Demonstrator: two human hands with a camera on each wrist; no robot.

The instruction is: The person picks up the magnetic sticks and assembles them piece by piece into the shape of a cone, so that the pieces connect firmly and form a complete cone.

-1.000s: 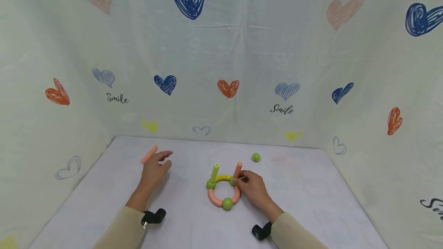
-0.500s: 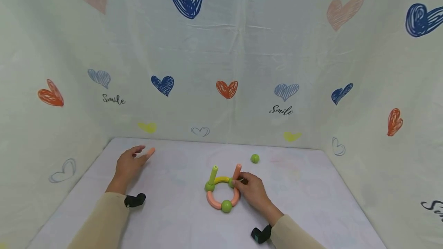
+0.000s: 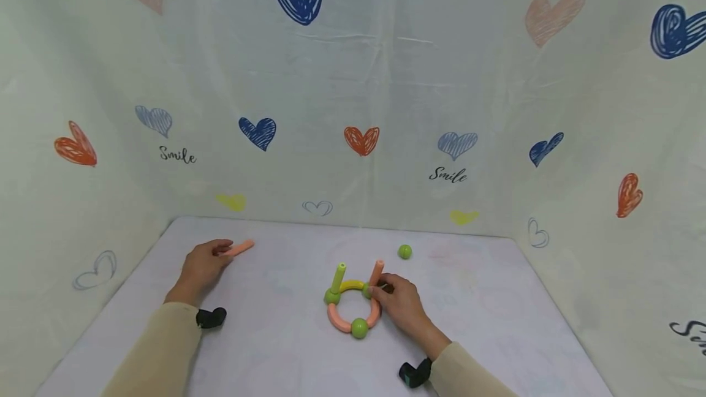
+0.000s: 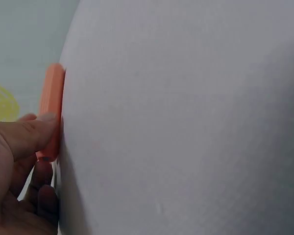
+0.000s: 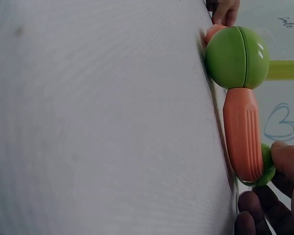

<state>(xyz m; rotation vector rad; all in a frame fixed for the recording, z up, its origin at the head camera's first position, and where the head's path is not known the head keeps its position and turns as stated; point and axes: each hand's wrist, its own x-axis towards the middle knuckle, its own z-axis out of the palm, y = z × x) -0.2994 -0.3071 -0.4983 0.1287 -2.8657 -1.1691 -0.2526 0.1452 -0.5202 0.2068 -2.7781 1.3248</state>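
At the table's left, my left hand pinches the near end of a straight orange stick between thumb and fingers; the left wrist view shows the stick lying along the tabletop. A ring of curved orange rods, a yellow curved rod and green balls lies mid-table. My right hand holds the ring's right green ball, partly hidden by the fingers. From that ball an orange stick stands up. A light green stick rises from the left ball.
Behind the ring, toward the right, a loose green ball lies on the white table. The ring's front ball faces me. A curtain printed with hearts surrounds the table's back and sides.
My left hand has moved left to the orange stick and now pinches it; the stick has turned flatter and shifted slightly right. My right hand has stayed at the ring.
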